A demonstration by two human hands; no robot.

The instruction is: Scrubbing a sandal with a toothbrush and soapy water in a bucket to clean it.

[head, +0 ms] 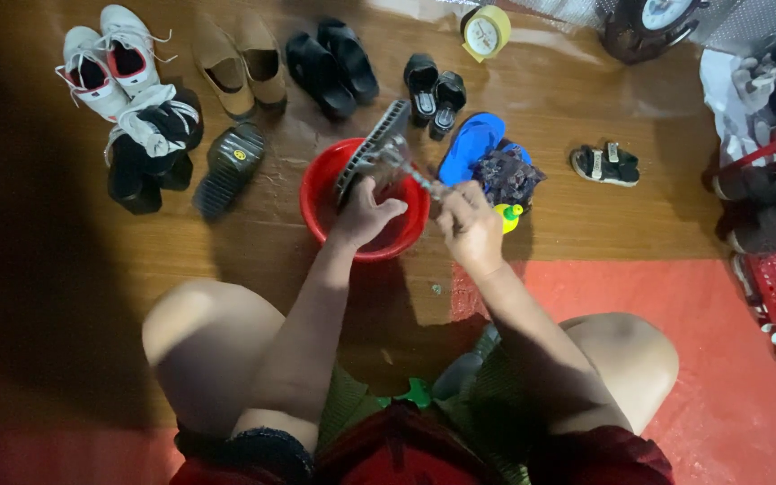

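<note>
Knees and red shorts fill the bottom of the view; you're squatting over a red basin (323, 208) on the wooden floor.

Left hand (365, 214): closed around the lower end of a dark ribbed-sole shoe (372, 148), fingers curled over its edge. That shoe stands tilted in the basin, heel end down inside, toe end sticking up and out past the far rim. Long axis runs from your left hand away and slightly right, toward the row of footwear.

Right hand (469, 220): fist shut on a slim brush-like tool (415, 175); blurred, can't tell its exact kind. Its shaft points up-left from the fist, with the tip touching or just beside the shoe's upper side near the basin's far rim.

Key relation: the shoe lies ahead-left of the right hand, and the tool crosses its long axis at an angle. Left hand is the nearer one, already on the shoe; right hand sits just outside the basin's right rim.

Around it: blue slipper (471, 144) and a dark patterned cloth (507, 175) just right of the basin, a small yellow-green bottle (508, 216) beside your right fist, black sole-up shoe (229, 166) to the left, white sneakers (105, 58), tan loafers (240, 61) and black sandals (330, 65) along the far edge.
</note>
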